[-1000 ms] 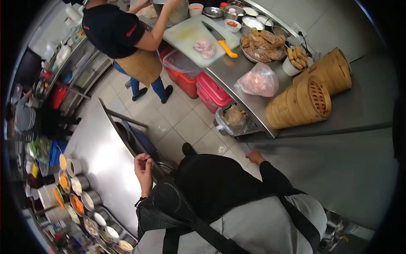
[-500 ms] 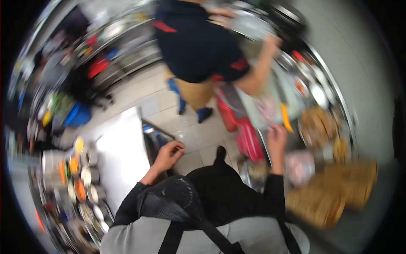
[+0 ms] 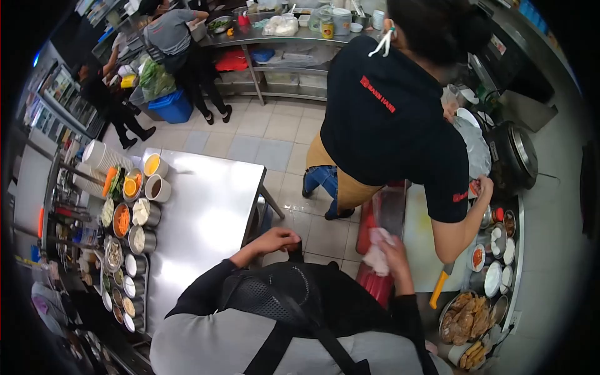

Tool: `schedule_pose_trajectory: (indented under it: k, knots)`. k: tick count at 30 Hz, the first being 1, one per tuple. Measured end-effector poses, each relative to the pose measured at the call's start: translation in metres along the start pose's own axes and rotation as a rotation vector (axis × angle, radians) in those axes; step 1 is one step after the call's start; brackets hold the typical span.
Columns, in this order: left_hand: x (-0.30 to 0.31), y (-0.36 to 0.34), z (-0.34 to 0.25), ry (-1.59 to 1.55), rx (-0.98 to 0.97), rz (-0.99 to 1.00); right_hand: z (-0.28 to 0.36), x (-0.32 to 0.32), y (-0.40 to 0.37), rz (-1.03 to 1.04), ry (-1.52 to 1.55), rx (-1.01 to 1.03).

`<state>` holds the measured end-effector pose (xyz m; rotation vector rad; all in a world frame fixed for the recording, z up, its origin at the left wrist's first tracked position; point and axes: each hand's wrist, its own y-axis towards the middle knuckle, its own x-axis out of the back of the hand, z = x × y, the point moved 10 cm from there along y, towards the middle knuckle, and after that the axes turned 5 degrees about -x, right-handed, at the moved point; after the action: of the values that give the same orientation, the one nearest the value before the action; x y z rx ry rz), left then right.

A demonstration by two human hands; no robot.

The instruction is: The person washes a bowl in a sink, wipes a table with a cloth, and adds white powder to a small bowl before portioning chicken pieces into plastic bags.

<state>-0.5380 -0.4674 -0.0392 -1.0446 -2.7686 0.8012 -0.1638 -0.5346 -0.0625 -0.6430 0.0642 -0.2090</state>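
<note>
Head view, looking down. The right hand (image 3: pixel 392 255) has its grip closed on a pale pink-white lump (image 3: pixel 376 255), held just off the left edge of the cutting board (image 3: pixel 420 250) and above a red bin (image 3: pixel 375 286). The lump's long axis runs up and down the picture, with its lower end hanging toward the bin. Whether it is meat or cloth cannot be told. The left hand (image 3: pixel 279 239) has its fingers curled in, with nothing visible inside the grip, beside the corner of a steel surface (image 3: pixel 206 212). Metal pots (image 3: pixel 134 215) of ingredients line the left side of that surface. An orange-handled knife (image 3: pixel 439 289) lies on the board, its handle end nearest the wearer. A co-worker (image 3: pixel 387 112) in a black shirt and tan apron stands at the board's far end. The floor (image 3: pixel 275 134) is pale tile, and more people work by the rear shelving (image 3: pixel 281 44).
</note>
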Motion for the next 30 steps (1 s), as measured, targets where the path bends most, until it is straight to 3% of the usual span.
schedule_pose_trajectory:
  k: [2, 3, 4, 5, 6, 7, 8, 9, 11, 12, 13, 15, 16, 18, 19, 22, 24, 25, 27, 30]
  knots:
    - [-0.021, 0.033, -0.003, -0.220, 0.135, 0.104, 0.068, -0.086, -0.017, 0.113, -0.227, 0.211]
    - [-0.038, 0.046, -0.003, -0.402, 0.210, 0.162, 0.052, -0.114, 0.010, 0.207, -0.237, 0.207]
    - [-0.051, 0.066, 0.005, -0.632, 0.242, 0.237, 0.097, -0.151, -0.025, 0.279, -0.181, 0.090]
    - [-0.051, 0.077, -0.008, -0.677, 0.160, 0.167, 0.096, -0.177, -0.016, 0.464, -0.017, 0.135]
    - [-0.050, 0.090, -0.006, -0.611, 0.103, 0.243, 0.118, -0.182, -0.014, 0.355, -0.271, 0.412]
    - [-0.042, 0.112, -0.004, -0.539, 0.037, 0.332, 0.143, -0.180, -0.024, 0.232, -0.348, 0.556]
    - [-0.061, 0.105, -0.034, -0.975, -0.012, 0.826, 0.149, -0.176, -0.024, 0.091, -0.557, 0.740]
    - [-0.050, 0.095, -0.061, -0.779, 0.029, 0.298, 0.155, -0.179, -0.026, 0.105, -0.583, 0.719]
    - [-0.054, 0.081, -0.082, -0.977, 0.113, 0.385, 0.147, -0.191, -0.020, 0.176, -0.486, 0.790]
    - [-0.054, 0.085, -0.083, -0.964, 0.141, 0.407, 0.155, -0.190, -0.026, 0.021, -0.500, 0.928]
    - [-0.052, 0.089, -0.086, -0.799, 0.099, 0.429, 0.145, -0.189, -0.018, -0.003, -0.490, 0.917]
    - [-0.039, 0.098, -0.069, -0.638, 0.138, 0.493, 0.118, -0.164, 0.024, -0.051, -0.139, 0.638]
    - [-0.026, 0.109, -0.057, -0.594, 0.134, 0.481, 0.119, -0.150, 0.024, -0.169, -0.104, 0.702]
    - [-0.011, 0.113, -0.060, -0.551, 0.138, 0.470, 0.132, -0.117, 0.016, -0.314, -0.136, 0.644]
    - [0.004, 0.114, -0.068, -0.501, 0.097, 0.369, 0.129, -0.091, 0.027, -0.336, -0.051, 0.565]
    - [0.044, 0.122, -0.060, -0.425, 0.082, 0.222, 0.186, -0.003, 0.015, -0.494, 0.210, 0.667]
    - [0.064, 0.130, -0.048, -0.397, 0.123, 0.125, 0.232, 0.064, 0.005, -0.885, -0.199, 0.731]
    - [0.067, 0.136, -0.044, -0.396, 0.125, 0.125, 0.260, 0.081, 0.001, -0.986, -0.421, 0.698]
    - [0.079, 0.153, -0.037, -0.339, 0.140, 0.036, 0.265, 0.116, 0.054, -0.861, -0.600, 0.550]
    - [0.091, 0.179, -0.038, -0.295, 0.168, -0.063, 0.165, 0.172, 0.267, -0.539, -1.191, 0.298]
